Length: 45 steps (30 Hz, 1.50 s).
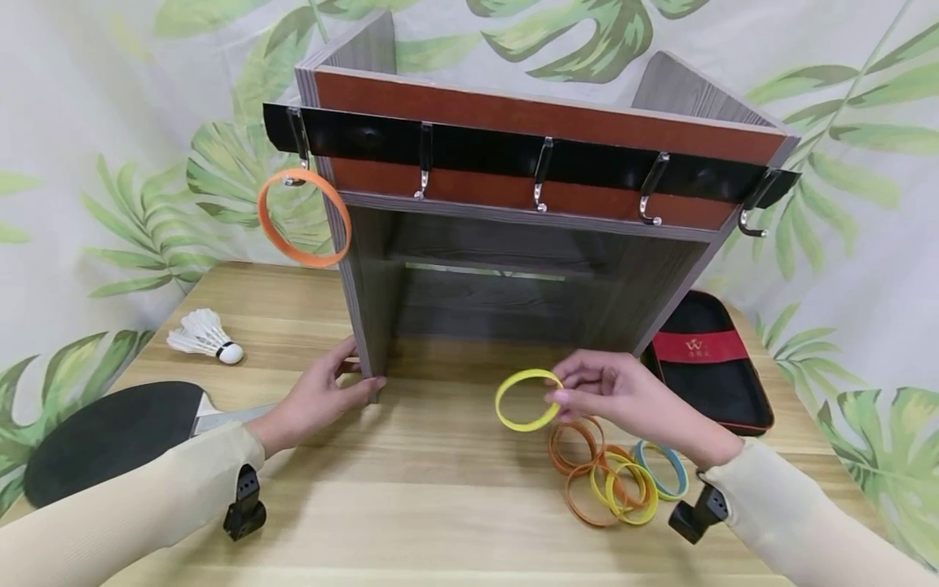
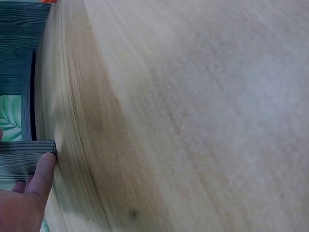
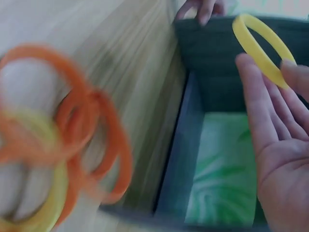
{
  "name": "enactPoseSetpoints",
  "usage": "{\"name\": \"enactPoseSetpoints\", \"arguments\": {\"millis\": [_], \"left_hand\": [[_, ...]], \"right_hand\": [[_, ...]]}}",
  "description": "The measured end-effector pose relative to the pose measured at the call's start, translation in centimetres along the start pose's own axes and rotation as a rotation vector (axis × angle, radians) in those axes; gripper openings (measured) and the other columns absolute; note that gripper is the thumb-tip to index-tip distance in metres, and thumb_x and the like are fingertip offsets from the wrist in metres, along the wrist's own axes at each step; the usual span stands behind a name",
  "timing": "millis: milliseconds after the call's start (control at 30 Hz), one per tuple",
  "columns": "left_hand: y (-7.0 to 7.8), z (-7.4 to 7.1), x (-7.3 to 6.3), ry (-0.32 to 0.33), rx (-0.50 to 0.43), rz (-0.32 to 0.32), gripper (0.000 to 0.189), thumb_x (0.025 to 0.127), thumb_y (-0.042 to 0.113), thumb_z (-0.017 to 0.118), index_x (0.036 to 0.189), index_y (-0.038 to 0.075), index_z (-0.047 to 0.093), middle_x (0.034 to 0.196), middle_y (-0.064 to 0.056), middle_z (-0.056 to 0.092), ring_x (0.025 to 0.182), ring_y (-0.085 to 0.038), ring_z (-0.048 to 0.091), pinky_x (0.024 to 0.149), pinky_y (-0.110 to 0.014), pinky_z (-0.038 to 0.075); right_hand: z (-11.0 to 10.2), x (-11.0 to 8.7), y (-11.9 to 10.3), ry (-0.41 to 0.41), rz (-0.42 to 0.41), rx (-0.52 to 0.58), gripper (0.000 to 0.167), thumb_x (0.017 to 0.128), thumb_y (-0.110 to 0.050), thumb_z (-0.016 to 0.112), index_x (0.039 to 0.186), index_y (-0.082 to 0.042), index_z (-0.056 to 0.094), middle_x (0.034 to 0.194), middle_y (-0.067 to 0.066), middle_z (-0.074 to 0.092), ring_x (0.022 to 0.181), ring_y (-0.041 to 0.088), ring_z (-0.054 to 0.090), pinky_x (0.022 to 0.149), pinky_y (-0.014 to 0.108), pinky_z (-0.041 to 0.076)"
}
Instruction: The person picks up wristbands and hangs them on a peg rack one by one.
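Note:
A yellow silicone wristband is pinched between the thumb and fingers of my right hand, in front of the grey wood-grain shelf. In the right wrist view the same wristband stands up from the fingertips. My left hand grips the lower front edge of the shelf's left side panel, thumb at the front and fingers on the outer side. Across the shelf's top front runs a black rail with several metal hooks. An orange wristband hangs on the leftmost hook.
Below my right hand lies a loose pile of orange, yellow and blue wristbands. A black case with a red band lies behind it at the right. To the left are a shuttlecock and a black table tennis bat.

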<state>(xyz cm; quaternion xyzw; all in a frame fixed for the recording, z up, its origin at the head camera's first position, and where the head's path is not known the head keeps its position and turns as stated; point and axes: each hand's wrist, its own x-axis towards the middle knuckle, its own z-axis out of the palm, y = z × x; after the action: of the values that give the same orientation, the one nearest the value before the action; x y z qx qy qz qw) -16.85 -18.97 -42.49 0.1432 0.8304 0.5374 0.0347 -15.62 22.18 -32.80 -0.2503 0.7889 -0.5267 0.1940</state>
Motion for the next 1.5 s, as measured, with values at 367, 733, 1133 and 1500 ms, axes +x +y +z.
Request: {"name": "enactPoseSetpoints", "arguments": {"millis": [367,733,1133,1500], "left_hand": [[-0.5,0.8,-0.4,-0.004,-0.025,0.005,0.06,0.099,0.01,0.07,0.154,0.007,0.045,0.141,-0.026,0.059,0.123,-0.045,0.063,0.079,-0.024,0.06],[-0.1,0.1,-0.6,-0.011,-0.022,0.002,0.061,0.101,0.011,0.069,0.155,0.006,0.042,0.146,-0.027,0.053,0.126,-0.046,0.06,0.081,-0.024,0.059],[0.3,-0.1,-0.3,0.0,-0.025,0.052,0.061,0.099,0.005,0.069,0.154,0.003,0.043,0.142,-0.029,0.054,0.122,-0.047,0.062,0.078,-0.024,0.061],[0.3,-0.1,0.0,-0.013,-0.01,0.028,0.062,0.1,0.008,0.069,0.156,0.006,0.042,0.146,-0.027,0.054,0.124,-0.047,0.061,0.079,-0.025,0.06]], "right_hand": [[3.1,3.6,-6.9,0.099,-0.116,0.187,0.028,0.099,-0.007,0.072,0.123,0.005,0.063,0.116,0.017,0.077,0.096,0.02,0.079,0.088,0.042,0.065],[5.7,5.7,-13.0,0.221,-0.285,0.376,0.016,0.1,0.002,0.065,0.116,0.0,0.062,0.11,0.009,0.076,0.1,0.018,0.077,0.096,0.043,0.062],[6.7,7.0,-13.9,0.311,-0.332,0.459,0.014,0.099,0.009,0.061,0.111,0.001,0.062,0.106,0.005,0.075,0.101,0.012,0.075,0.096,0.037,0.062],[6.6,7.2,-12.8,0.266,-0.3,0.367,0.022,0.1,0.006,0.063,0.122,0.008,0.061,0.12,0.023,0.074,0.1,0.011,0.076,0.1,0.039,0.06]]}}
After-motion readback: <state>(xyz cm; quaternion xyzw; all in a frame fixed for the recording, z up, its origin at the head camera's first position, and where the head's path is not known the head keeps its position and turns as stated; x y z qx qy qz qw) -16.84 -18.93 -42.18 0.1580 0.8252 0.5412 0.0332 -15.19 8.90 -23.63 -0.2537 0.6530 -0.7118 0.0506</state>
